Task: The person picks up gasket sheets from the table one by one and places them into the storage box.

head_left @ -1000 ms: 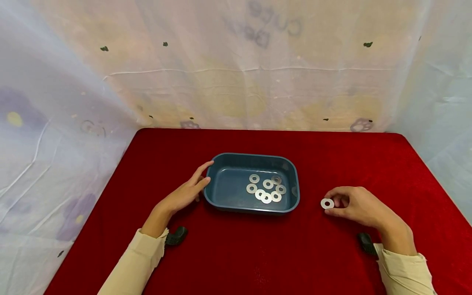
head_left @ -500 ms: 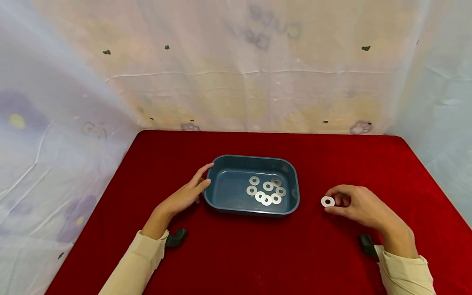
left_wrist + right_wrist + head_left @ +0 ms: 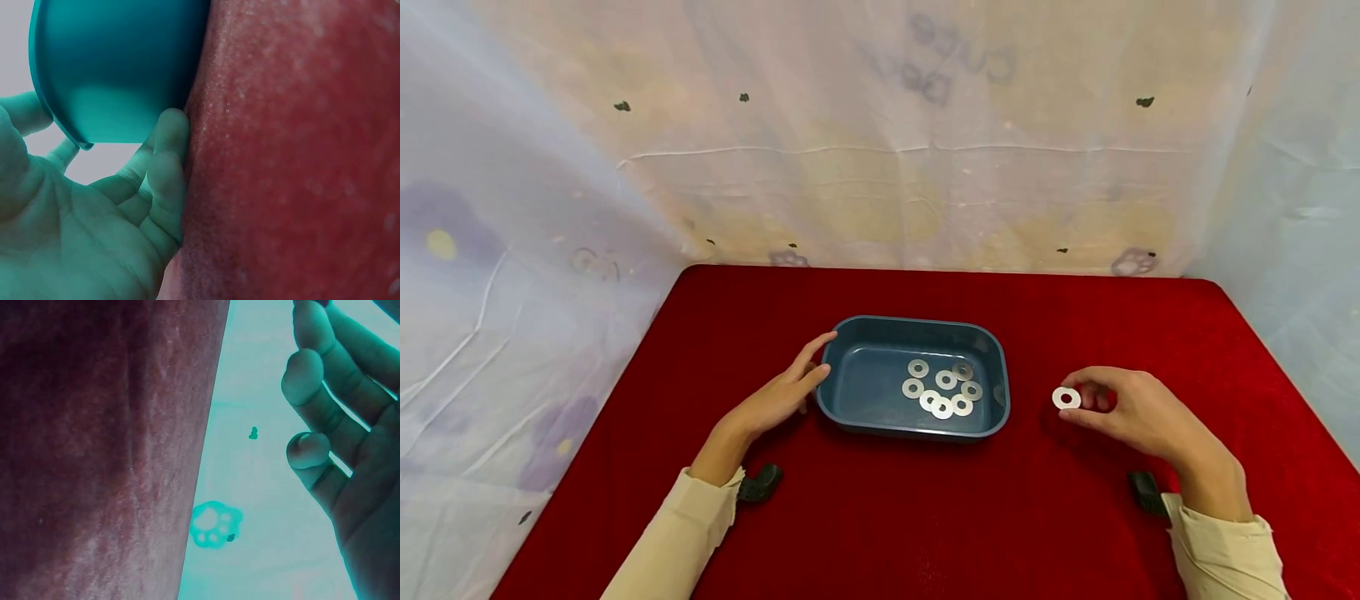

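Note:
Between thumb and fingertips, my right hand [image 3: 1138, 412] pinches a flat metal washer [image 3: 1066, 398] to the right of a blue rectangular tray [image 3: 913, 435]. A faint shadow lies on the cloth below the washer. Several more washers [image 3: 946, 380] lie on the tray's floor, mostly toward its right half, a few overlapping. My left hand [image 3: 775, 400] touches the tray's left rim with extended thumb and index finger. Up close in the left wrist view, fingertips [image 3: 172, 128] meet the tray's outer wall [image 3: 119, 75]. The right wrist view shows bent fingers [image 3: 306, 378], but not the washer.
Red cloth [image 3: 880, 517] covers the table, whose far edge meets a patterned curtain [image 3: 880, 200]. Dark wrist devices [image 3: 760, 483] sit under both cuffs.
My right hand has risen slightly with the washer, whose shadow now shows beneath it. The left hand stays at the rim, and the tray with its washers has not moved.

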Demonstrator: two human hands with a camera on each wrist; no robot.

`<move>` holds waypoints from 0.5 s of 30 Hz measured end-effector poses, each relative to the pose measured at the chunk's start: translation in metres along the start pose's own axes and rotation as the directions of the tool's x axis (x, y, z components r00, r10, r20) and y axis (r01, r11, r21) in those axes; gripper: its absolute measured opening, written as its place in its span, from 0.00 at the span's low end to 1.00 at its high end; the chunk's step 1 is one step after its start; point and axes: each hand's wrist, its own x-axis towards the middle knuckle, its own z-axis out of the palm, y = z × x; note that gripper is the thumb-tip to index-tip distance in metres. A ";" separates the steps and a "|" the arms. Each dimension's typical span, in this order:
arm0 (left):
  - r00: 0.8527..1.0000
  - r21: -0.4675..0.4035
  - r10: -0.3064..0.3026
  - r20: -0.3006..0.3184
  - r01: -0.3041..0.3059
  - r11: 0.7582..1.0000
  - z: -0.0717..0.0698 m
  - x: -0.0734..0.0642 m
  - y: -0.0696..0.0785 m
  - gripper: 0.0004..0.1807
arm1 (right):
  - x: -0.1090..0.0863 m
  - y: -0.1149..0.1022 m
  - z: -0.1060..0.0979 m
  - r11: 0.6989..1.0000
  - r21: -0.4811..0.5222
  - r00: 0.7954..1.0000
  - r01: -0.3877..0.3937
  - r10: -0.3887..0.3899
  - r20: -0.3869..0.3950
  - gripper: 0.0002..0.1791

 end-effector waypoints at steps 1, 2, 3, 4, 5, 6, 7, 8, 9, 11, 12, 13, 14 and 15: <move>1.000 0.000 0.000 0.000 0.000 1.000 0.000 0.000 0.000 0.29 | 0.000 -0.001 -0.001 1.000 0.001 1.000 -0.001 0.001 -0.001 0.17; 1.000 -0.001 -0.001 0.001 0.001 1.000 0.000 0.000 0.000 0.29 | 0.001 -0.001 -0.002 1.000 0.002 1.000 -0.001 0.001 -0.003 0.16; 1.000 -0.002 0.000 0.003 0.000 1.000 0.000 0.000 0.000 0.29 | 0.001 -0.002 -0.002 1.000 0.005 1.000 0.001 -0.001 -0.005 0.16; 1.000 -0.001 0.001 0.004 0.000 1.000 0.000 0.001 0.000 0.29 | 0.002 -0.002 -0.003 1.000 0.004 1.000 0.003 -0.003 -0.007 0.16; 1.000 -0.002 0.003 0.006 -0.003 1.000 -0.001 0.001 0.000 0.29 | 0.003 -0.003 -0.003 1.000 0.004 1.000 0.005 -0.005 -0.010 0.16; 1.000 -0.003 0.007 0.007 -0.007 1.000 -0.001 0.001 0.000 0.29 | 0.003 -0.004 -0.004 1.000 0.002 1.000 0.007 -0.007 -0.012 0.16; 1.000 -0.002 0.015 0.010 -0.015 1.000 -0.002 0.001 -0.001 0.29 | 0.004 -0.004 -0.004 1.000 0.001 1.000 0.009 -0.009 -0.014 0.16; 1.000 -0.003 0.022 0.012 -0.022 1.000 -0.003 0.000 -0.001 0.30 | 0.004 -0.005 -0.005 1.000 -0.001 1.000 0.011 -0.011 -0.015 0.16; 0.999 -0.005 0.029 0.014 -0.028 1.000 -0.004 0.000 -0.001 0.30 | 0.005 -0.006 -0.005 1.000 -0.002 1.000 0.012 -0.012 -0.015 0.15; 0.999 -0.010 0.046 0.019 -0.045 0.999 -0.006 -0.001 -0.001 0.31 | 0.005 -0.007 -0.006 1.000 -0.003 1.000 0.008 -0.008 -0.012 0.15; 0.998 -0.012 0.052 0.021 -0.052 0.999 -0.007 -0.001 -0.001 0.31 | 0.006 -0.008 -0.007 1.000 -0.003 1.000 0.006 -0.006 -0.011 0.15; 0.998 -0.017 0.061 0.025 -0.061 0.998 -0.008 -0.002 -0.001 0.31 | 0.006 -0.008 -0.007 1.000 -0.003 1.000 0.005 -0.005 -0.011 0.15; 0.997 -0.028 0.067 0.029 -0.066 0.997 -0.010 -0.002 -0.001 0.31 | 0.006 -0.008 -0.008 1.000 -0.002 1.000 0.004 -0.004 -0.010 0.15; 0.997 -0.038 0.076 0.032 -0.074 0.997 -0.011 -0.002 -0.001 0.32 | 0.006 -0.008 -0.008 1.000 -0.001 1.000 0.003 -0.003 -0.008 0.15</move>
